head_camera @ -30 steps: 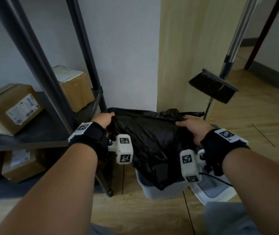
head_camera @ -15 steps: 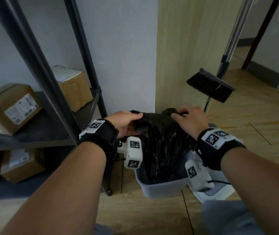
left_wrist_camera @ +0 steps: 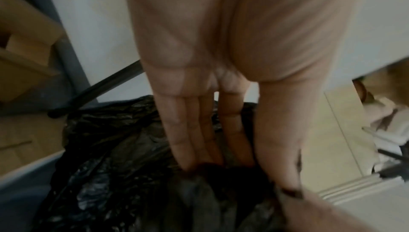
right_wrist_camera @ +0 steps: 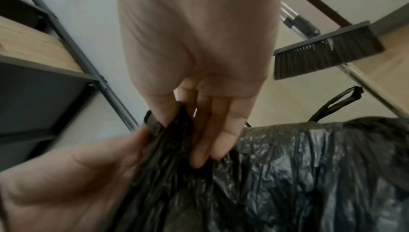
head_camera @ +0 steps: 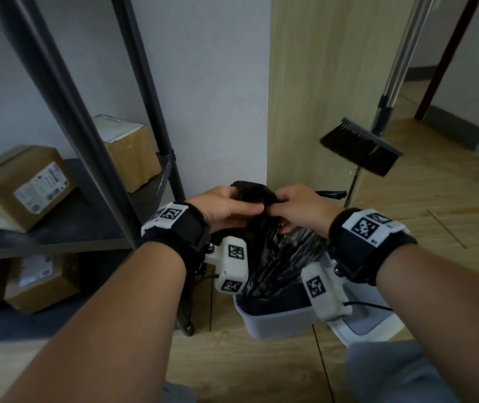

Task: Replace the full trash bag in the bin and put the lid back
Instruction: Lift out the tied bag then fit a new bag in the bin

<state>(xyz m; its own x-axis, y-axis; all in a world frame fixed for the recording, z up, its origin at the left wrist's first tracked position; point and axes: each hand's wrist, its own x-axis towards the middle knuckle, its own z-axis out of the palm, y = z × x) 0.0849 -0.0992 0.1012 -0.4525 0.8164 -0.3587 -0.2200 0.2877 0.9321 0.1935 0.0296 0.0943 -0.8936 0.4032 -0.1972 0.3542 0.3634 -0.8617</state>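
A black trash bag [head_camera: 273,257] stands in a pale grey bin [head_camera: 279,322] on the wooden floor. Its top is bunched into a narrow neck above the bin. My left hand [head_camera: 226,206] grips the neck from the left and my right hand [head_camera: 296,209] grips it from the right, fingertips meeting. The left wrist view has my left hand [left_wrist_camera: 221,157] closing on the gathered plastic [left_wrist_camera: 137,183]. My right hand [right_wrist_camera: 188,131] pinches bunched folds of the bag [right_wrist_camera: 309,174] in the right wrist view. A white lid [head_camera: 369,324] lies on the floor right of the bin.
A dark metal shelf [head_camera: 87,222] with cardboard boxes [head_camera: 26,187] stands close on the left. A broom [head_camera: 360,146] leans against the wooden panel behind the bin on the right. A loose black bag handle [head_camera: 331,194] sticks out behind my right hand.
My hands moved from the bag's wide rim toward each other and gathered the open top into a tight neck. The bag now rises higher above the bin.
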